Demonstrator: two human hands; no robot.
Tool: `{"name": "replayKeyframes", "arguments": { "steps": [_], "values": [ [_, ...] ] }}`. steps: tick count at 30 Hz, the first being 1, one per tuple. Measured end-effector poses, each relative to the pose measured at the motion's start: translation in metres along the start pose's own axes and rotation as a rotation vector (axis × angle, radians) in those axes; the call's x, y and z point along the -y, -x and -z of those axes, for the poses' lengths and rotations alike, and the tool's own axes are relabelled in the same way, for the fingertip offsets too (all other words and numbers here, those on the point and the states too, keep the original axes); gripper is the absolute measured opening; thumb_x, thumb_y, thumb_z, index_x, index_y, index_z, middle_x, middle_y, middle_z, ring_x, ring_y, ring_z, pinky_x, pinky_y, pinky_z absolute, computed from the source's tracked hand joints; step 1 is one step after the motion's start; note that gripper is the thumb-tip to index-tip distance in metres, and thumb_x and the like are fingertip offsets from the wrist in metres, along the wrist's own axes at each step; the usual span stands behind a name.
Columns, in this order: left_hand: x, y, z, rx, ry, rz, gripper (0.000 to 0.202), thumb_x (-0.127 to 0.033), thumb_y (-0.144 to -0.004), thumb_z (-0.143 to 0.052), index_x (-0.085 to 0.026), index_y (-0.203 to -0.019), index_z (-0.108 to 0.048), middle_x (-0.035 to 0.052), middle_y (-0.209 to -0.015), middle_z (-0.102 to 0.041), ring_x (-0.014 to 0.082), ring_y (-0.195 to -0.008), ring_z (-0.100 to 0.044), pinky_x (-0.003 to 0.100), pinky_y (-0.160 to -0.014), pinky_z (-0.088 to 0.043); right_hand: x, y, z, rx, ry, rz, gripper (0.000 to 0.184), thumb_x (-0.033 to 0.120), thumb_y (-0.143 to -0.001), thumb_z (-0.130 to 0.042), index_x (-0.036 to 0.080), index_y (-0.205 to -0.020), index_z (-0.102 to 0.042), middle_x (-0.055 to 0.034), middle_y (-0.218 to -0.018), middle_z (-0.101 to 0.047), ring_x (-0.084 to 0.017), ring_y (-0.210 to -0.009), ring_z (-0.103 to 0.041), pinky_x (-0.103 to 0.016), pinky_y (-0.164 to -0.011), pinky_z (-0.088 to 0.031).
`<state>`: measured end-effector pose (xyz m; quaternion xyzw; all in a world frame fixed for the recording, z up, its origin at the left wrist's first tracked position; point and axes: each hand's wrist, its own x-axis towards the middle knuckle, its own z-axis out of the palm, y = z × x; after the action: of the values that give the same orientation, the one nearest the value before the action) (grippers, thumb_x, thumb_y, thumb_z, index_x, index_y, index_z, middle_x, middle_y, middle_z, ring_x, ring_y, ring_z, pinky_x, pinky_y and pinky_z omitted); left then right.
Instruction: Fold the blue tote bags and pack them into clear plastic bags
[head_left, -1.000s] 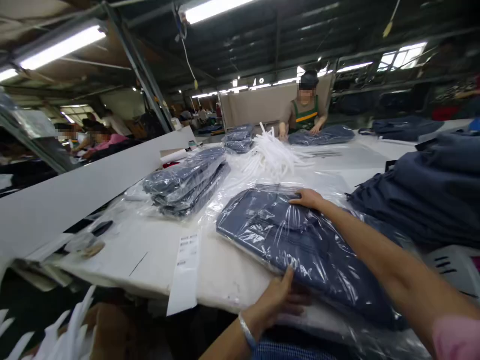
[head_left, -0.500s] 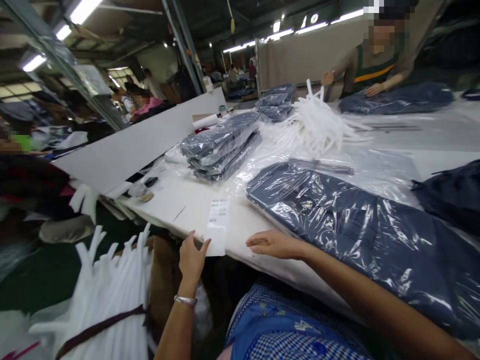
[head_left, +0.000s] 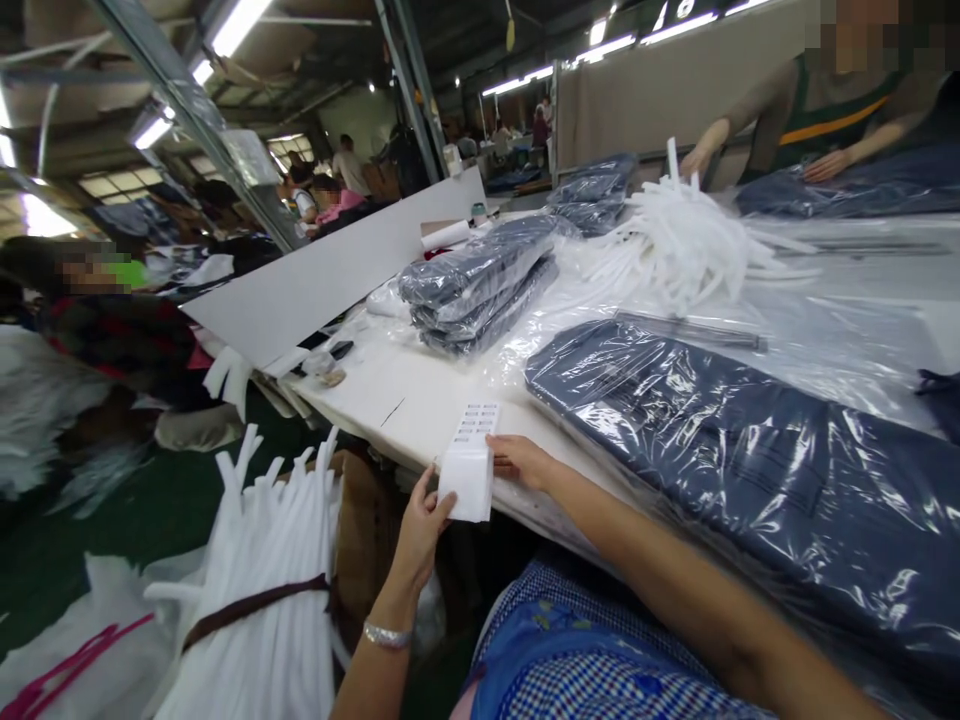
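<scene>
A white label sheet (head_left: 468, 470) with rows of small printed stickers on its upper part is held at the table's front edge. My left hand (head_left: 427, 515) pinches its lower left side, thumb on top. On the sheet's right side, the fingers of my right hand (head_left: 523, 460) reach behind it with the thumb on its front edge. To the right lies a large dark blue padded item in clear plastic (head_left: 720, 430), apart from the sheet. Behind the sheet stands a stack of dark plastic-wrapped items (head_left: 480, 285).
A heap of white strips (head_left: 679, 245) lies on the white table (head_left: 375, 390). Beside my left arm stands a tied bundle of white strips (head_left: 255, 590). Across the table a co-worker (head_left: 832, 125) touches another dark wrapped item. A long white board (head_left: 337, 265) edges the table's left.
My right hand has come over to the sheet and now grips its right side. The sheet is lifted, and more printed rows show. The view has shifted left.
</scene>
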<state>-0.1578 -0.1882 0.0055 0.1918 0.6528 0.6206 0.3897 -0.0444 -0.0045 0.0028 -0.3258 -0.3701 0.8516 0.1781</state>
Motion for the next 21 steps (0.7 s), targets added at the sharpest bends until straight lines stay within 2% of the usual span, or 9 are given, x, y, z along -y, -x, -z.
{"name": "replayKeyframes", "arguments": {
  "steps": [3,5,7,9,11,12,14,16,21],
  "values": [
    [0.003,0.008,0.004,0.055,-0.126,-0.006,0.096,-0.045,-0.074,-0.078,-0.017,-0.152,-0.029,0.0064,-0.096,-0.073,0.0210,-0.089,-0.069,0.032,-0.080,-0.055,-0.005,-0.002,-0.002,-0.020,-0.057,-0.047,0.011,0.017,-0.079,-0.072,0.013,-0.088,-0.068,-0.0090,-0.085,-0.074,-0.018,-0.072,-0.068,-0.031,-0.070,-0.056],
    [0.002,0.007,0.008,0.047,-0.290,-0.066,0.088,-0.043,-0.078,-0.074,-0.014,-0.150,-0.032,0.0094,-0.102,-0.073,0.0233,-0.095,-0.069,0.036,-0.085,-0.055,-0.009,-0.003,-0.002,-0.054,-0.063,-0.045,0.011,0.010,-0.077,-0.070,0.014,-0.086,-0.067,-0.0080,-0.086,-0.075,-0.018,-0.074,-0.069,-0.032,-0.072,-0.057],
    [-0.003,0.002,0.009,-0.047,-0.535,-0.225,0.073,-0.039,-0.082,-0.070,-0.015,-0.145,-0.043,0.0129,-0.116,-0.070,0.0261,-0.105,-0.066,0.040,-0.092,-0.053,-0.013,-0.004,-0.002,-0.075,-0.069,-0.042,0.014,0.006,-0.075,-0.066,0.014,-0.087,-0.067,-0.0078,-0.089,-0.075,-0.019,-0.077,-0.069,-0.033,-0.075,-0.058],
    [-0.012,-0.005,0.004,-0.183,-0.783,-0.458,0.053,-0.035,-0.086,-0.065,-0.018,-0.135,-0.055,0.0123,-0.127,-0.065,0.0276,-0.115,-0.061,0.044,-0.100,-0.049,-0.015,-0.004,-0.002,-0.081,-0.082,-0.032,0.020,0.002,-0.075,-0.062,0.014,-0.090,-0.067,-0.0079,-0.092,-0.075,-0.020,-0.081,-0.070,-0.034,-0.077,-0.059],
    [-0.022,-0.013,-0.007,-0.232,-0.929,-0.657,0.038,-0.031,-0.090,-0.061,-0.022,-0.127,-0.062,0.0093,-0.126,-0.067,0.0260,-0.117,-0.059,0.044,-0.104,-0.045,-0.016,-0.004,-0.003,-0.075,-0.100,-0.016,0.024,0.001,-0.074,-0.059,0.014,-0.093,-0.067,-0.0085,-0.096,-0.075,-0.020,-0.084,-0.071,-0.034,-0.081,-0.059],
    [-0.026,-0.019,-0.014,-0.208,-0.960,-0.714,0.035,-0.029,-0.091,-0.060,-0.023,-0.125,-0.063,0.0079,-0.121,-0.069,0.0245,-0.114,-0.060,0.043,-0.104,-0.046,-0.017,-0.004,-0.004,-0.069,-0.108,-0.006,0.025,0.001,-0.074,-0.058,0.013,-0.093,-0.067,-0.0088,-0.097,-0.075,-0.020,-0.085,-0.071,-0.035,-0.083,-0.059],
    [-0.029,-0.031,-0.029,-0.118,-0.974,-0.743,0.035,-0.025,-0.091,-0.060,-0.024,-0.126,-0.062,0.0059,-0.112,-0.072,0.0215,-0.105,-0.064,0.038,-0.097,-0.050,-0.018,-0.004,-0.003,-0.060,-0.116,0.018,0.026,0.001,-0.073,-0.058,0.013,-0.095,-0.067,-0.0088,-0.099,-0.075,-0.020,-0.087,-0.071,-0.035,-0.086,-0.058],
    [-0.028,-0.045,-0.041,-0.049,-0.967,-0.702,0.041,-0.022,-0.089,-0.063,-0.025,-0.129,-0.059,0.0044,-0.107,-0.073,0.0197,-0.097,-0.066,0.035,-0.090,-0.054,-0.020,-0.003,-0.002,-0.056,-0.113,0.043,0.029,0.002,-0.072,-0.060,0.014,-0.097,-0.068,-0.0080,-0.100,-0.075,-0.021,-0.088,-0.071,-0.036,-0.089,-0.057],
    [-0.023,-0.065,-0.049,-0.033,-0.919,-0.597,0.052,-0.021,-0.084,-0.069,-0.025,-0.134,-0.055,0.0019,-0.102,-0.075,0.0171,-0.086,-0.069,0.033,-0.086,-0.054,-0.023,-0.002,0.004,-0.035,-0.124,0.092,0.031,0.007,-0.070,-0.065,0.016,-0.099,-0.068,-0.0069,-0.101,-0.076,-0.022,-0.089,-0.071,-0.039,-0.091,-0.056]
  ]
}}
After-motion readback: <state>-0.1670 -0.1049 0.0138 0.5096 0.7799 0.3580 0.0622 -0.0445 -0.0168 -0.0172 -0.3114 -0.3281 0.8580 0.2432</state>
